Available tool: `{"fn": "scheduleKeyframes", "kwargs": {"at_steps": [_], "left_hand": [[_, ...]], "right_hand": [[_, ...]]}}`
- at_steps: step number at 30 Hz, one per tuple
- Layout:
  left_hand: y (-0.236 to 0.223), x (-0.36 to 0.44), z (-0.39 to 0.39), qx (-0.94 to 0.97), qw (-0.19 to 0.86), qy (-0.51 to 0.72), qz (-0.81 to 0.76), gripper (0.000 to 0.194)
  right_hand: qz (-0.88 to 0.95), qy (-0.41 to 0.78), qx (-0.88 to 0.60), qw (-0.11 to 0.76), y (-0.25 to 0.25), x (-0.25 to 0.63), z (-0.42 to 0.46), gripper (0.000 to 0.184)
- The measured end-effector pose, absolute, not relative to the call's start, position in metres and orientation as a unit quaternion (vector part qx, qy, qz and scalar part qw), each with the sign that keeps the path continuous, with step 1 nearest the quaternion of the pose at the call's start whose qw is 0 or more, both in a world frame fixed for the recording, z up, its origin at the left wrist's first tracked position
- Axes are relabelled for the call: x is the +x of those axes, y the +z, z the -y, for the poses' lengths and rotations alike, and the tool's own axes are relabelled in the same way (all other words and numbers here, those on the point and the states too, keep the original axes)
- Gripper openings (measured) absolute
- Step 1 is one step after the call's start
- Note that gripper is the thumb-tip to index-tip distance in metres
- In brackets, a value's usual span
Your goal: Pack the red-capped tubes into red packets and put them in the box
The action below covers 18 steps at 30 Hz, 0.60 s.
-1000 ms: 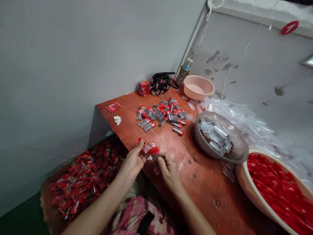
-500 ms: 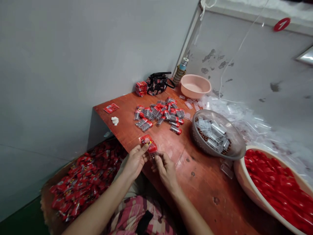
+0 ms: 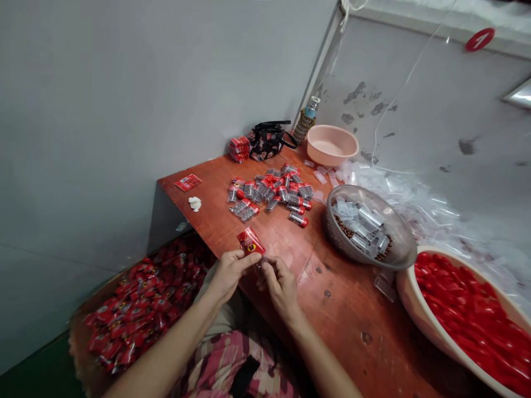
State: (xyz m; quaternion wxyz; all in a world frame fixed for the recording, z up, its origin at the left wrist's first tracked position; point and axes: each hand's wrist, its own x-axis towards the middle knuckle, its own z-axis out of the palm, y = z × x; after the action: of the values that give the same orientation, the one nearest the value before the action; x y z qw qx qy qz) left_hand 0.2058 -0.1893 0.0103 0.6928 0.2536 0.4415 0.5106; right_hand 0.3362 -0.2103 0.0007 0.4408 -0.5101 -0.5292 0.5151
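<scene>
Red foil sachet (image 3: pixel 251 241) now lying flatter on left hand (image 3: pixel 232 271) fingers, printed face up toward head camera; earlier tilted, pinched at fingertips. Red cap of clear tube, plainly showing between hands a second ago, no longer visible. Right hand (image 3: pixel 280 284) now closer to left hand, just below sachet, fingertips (image 3: pixel 265 261) closed on small clear item (image 3: pixel 260 266), too hidden to tell more. Head view turned slightly: desk (image 3: pixel 352 326) sits further left in frame.

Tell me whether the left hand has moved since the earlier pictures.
Yes: the left hand has shifted right, nearer the pile of tubes.
</scene>
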Motion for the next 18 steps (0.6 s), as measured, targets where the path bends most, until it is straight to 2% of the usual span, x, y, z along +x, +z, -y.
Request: {"fn": "scheduleKeyframes", "kwargs": {"at_steps": [2, 5, 11, 15, 18], "left_hand": [[0.008, 0.209, 0.192, 0.249, 0.711, 0.512, -0.413, 0.019], [0.007, 0.21, 0.194, 0.255, 0.738, 0.504, -0.37, 0.02], [0.009, 0.204, 0.194, 0.19, 0.718, 0.534, -0.403, 0.02], [0.009, 0.208, 0.202, 0.187, 0.75, 0.514, -0.371, 0.017], [0.009, 0.206, 0.213, 0.177, 0.769, 0.5, -0.357, 0.015]], "right_hand": [[0.521, 0.501, -0.511, 0.465, -0.002, 0.334, 0.21, 0.021], [0.45, 0.589, -0.463, 0.486, -0.006, 0.33, 0.208, 0.022], [0.422, 0.668, -0.399, 0.465, -0.001, 0.333, 0.208, 0.032], [0.396, 0.687, -0.395, 0.464, -0.003, 0.335, 0.204, 0.031], [0.397, 0.694, -0.408, 0.44, -0.005, 0.332, 0.197, 0.037]]}}
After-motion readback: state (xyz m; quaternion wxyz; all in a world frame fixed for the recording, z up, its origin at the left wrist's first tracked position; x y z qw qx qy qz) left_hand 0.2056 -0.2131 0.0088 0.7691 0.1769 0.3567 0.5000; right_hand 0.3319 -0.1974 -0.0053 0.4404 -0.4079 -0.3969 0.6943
